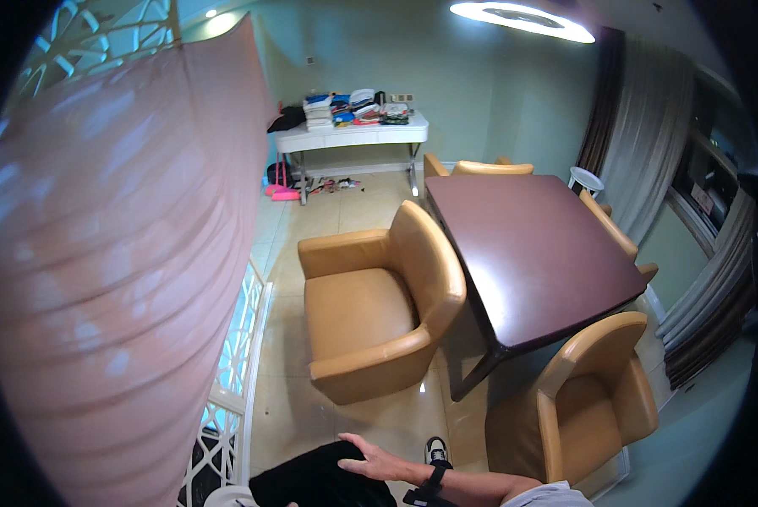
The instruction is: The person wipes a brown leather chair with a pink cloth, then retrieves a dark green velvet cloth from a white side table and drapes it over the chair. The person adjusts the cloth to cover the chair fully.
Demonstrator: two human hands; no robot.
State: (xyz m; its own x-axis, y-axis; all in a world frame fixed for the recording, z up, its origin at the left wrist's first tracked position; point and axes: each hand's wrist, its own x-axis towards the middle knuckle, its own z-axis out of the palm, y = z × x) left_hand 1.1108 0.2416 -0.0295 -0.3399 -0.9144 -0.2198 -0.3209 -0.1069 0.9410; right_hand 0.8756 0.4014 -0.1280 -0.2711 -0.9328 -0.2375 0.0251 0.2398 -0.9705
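Observation:
My right hand [375, 459] reaches in from the lower right above the black trousers [322, 478], thumb and fingers apart, with nothing seen in it. A black strap circles its wrist. Only a small bit of skin at the bottom edge may be my left hand [292, 504]; its fingers are hidden. Left of the trousers is a white rounded object [228, 497], cut off by the frame. A black-and-white sneaker [437, 451] rests on the tiled floor. Ahead, a tan leather armchair [360, 310] stands beside a dark reddish-brown table [537, 247].
A pink cloth [119, 272] hangs over a white lattice partition [231, 386] at left. Another tan armchair [585, 405] stands at lower right. Stacks of folded clothes [318, 113] lie on a white desk [366, 136]; small items [334, 184] lie beneath. Curtains [645, 133] flank a window.

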